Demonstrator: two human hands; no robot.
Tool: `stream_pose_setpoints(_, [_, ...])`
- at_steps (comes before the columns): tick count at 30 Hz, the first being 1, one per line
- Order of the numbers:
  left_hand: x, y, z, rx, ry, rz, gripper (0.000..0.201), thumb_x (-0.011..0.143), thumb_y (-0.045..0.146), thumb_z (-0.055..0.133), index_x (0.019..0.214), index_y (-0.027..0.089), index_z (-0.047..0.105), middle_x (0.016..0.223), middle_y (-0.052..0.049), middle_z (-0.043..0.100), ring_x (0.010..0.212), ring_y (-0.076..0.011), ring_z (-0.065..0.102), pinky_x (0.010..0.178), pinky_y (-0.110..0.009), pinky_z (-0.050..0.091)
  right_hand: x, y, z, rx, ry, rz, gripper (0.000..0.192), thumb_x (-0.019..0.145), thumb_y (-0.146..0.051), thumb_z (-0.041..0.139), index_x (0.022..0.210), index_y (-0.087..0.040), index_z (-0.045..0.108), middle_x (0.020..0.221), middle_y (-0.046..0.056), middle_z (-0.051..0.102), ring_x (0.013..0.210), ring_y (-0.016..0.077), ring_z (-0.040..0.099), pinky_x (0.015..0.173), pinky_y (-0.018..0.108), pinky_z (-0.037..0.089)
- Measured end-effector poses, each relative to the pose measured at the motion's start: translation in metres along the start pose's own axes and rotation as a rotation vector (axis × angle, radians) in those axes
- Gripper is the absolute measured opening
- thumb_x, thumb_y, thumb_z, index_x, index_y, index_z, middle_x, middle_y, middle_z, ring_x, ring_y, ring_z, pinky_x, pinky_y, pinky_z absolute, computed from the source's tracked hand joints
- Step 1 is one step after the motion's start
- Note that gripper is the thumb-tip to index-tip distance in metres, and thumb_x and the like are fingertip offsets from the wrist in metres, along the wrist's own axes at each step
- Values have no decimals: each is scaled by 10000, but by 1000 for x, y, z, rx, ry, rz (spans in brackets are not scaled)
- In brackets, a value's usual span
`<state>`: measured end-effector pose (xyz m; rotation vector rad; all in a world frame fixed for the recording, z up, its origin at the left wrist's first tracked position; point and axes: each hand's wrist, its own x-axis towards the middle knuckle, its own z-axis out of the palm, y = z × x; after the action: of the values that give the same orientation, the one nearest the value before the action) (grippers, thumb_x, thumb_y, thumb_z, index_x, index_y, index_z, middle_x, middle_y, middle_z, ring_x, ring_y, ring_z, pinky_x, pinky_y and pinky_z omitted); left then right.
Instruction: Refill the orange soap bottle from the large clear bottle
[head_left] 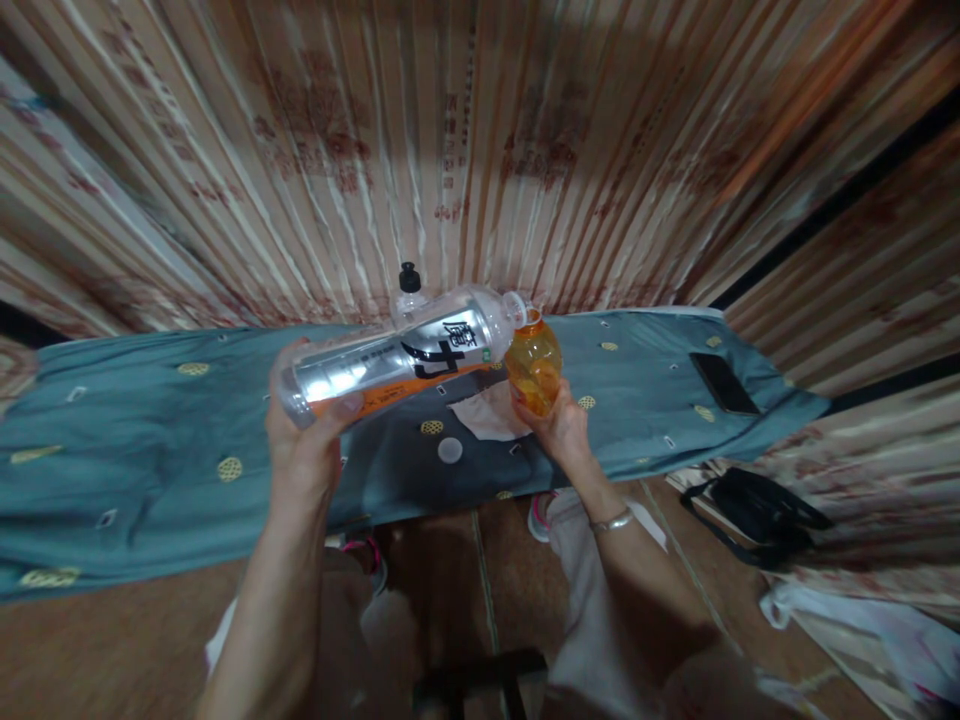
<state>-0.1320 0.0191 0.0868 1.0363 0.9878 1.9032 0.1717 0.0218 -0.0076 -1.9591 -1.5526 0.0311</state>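
Note:
My left hand (pixel 311 405) is wrapped round the base of a clear plastic drink bottle (pixel 390 355) with a silver and orange label. It is tipped nearly level, its open neck pointing right at the mouth of an orange translucent bottle (pixel 534 362). My right hand (pixel 559 425) grips that orange bottle low down and keeps it roughly upright. Whether liquid is flowing between the two necks I cannot tell. Behind the tilted bottle stands another clear bottle with a black cap (pixel 409 278), partly hidden. A pale cloth or tissue (pixel 491 412) and a round whitish cap (pixel 450 450) lie below.
A teal cloth with yellow pineapple prints (pixel 172 430) covers the narrow table. A dark phone (pixel 724 383) lies at its right end. Patterned curtains (pixel 480 150) hang behind and at the sides. On the tiled floor, right, sits a black bag (pixel 765 510); a dark stool (pixel 480 675) shows below.

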Motion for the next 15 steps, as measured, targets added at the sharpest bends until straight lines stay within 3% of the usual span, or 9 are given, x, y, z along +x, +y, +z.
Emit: stream_pose_setpoints(15, [-1, 9, 5, -22, 77, -49, 828, 301, 304, 972, 1075, 239, 685, 998, -3, 706, 950, -221, 643, 1023, -420, 463, -1, 0, 1, -5, 6, -9, 675, 830, -638, 633, 1245, -116, 532, 905, 150, 771, 812, 300, 748, 699, 343, 521])
